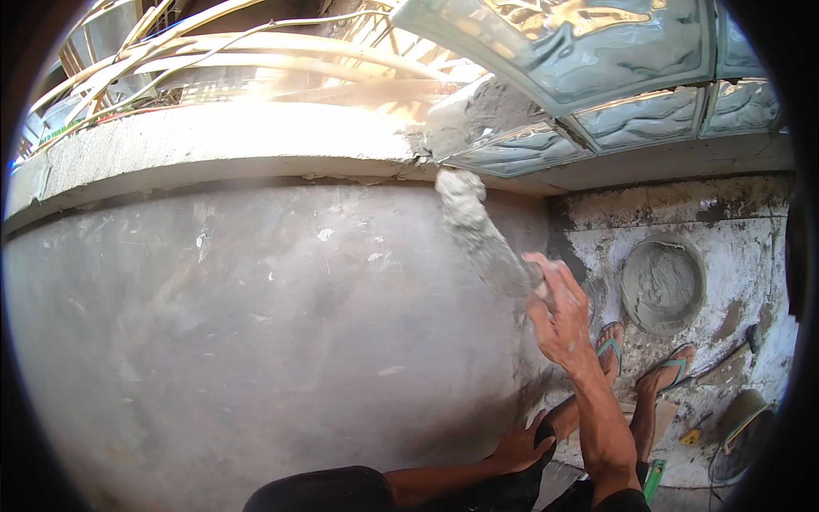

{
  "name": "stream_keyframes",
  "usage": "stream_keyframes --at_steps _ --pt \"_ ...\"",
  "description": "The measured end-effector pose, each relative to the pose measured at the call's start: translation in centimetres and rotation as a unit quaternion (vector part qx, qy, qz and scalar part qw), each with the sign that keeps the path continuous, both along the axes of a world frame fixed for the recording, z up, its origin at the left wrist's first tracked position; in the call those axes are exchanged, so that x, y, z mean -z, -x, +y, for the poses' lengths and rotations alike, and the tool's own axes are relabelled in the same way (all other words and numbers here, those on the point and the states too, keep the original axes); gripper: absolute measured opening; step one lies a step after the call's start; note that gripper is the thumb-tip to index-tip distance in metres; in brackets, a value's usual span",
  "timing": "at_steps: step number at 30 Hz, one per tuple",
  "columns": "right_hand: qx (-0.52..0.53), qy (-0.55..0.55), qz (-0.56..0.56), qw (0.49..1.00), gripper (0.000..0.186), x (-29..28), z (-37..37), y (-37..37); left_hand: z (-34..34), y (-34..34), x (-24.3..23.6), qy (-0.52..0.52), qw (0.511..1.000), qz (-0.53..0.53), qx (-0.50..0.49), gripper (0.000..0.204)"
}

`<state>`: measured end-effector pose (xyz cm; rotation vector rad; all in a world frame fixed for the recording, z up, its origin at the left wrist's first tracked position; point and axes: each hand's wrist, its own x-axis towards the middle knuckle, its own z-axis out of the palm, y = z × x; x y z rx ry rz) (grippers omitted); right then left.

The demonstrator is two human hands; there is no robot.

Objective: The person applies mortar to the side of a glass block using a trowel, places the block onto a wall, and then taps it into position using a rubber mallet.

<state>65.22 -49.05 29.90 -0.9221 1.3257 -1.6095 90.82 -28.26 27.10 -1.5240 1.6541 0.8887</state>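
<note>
My right hand (559, 311) is closed round the handle end of a trowel (495, 256), whose blade is thickly coated in wet grey mortar. The trowel tilts up and to the left, its loaded tip just under the edge of a pale concrete ledge (239, 141). Above that tip, fresh mortar (486, 111) lies between the ledge and a row of glass blocks (597, 51). Lower down, my left hand (520, 448) rests on my leg near the knee, fingers laid out and holding nothing.
A round tub (629, 290) of wet mortar stands on the stained floor at right, beyond my sandalled feet. Around them lie a hammer (752, 337), a yellow tape measure (691, 436) and a green level (655, 480). Pale poles (230, 51) crowd behind the ledge. A grey wall (256, 324) drops below it.
</note>
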Motion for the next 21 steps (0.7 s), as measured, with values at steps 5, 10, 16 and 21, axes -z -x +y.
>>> stream_keyframes --at_steps 5,10,16,21 --pt "0.159 0.122 0.077 0.977 0.056 -3.7 -11.8 -5.2 -1.2 1.3 2.2 0.015 0.987 -0.013 0.157 0.066" --pt "0.247 0.132 0.142 0.949 0.061 -5.9 -16.4 -7.7 -1.9 1.2 1.2 0.076 0.989 0.013 0.125 0.063" --pt "0.192 0.120 0.201 0.953 0.067 -6.9 -14.4 -8.4 -1.9 2.2 0.7 -0.011 0.992 -0.008 0.125 0.058" --pt "0.140 0.121 0.161 0.969 0.066 -7.6 -11.4 -8.4 -1.5 2.8 0.6 0.033 0.989 -0.003 0.144 0.059"
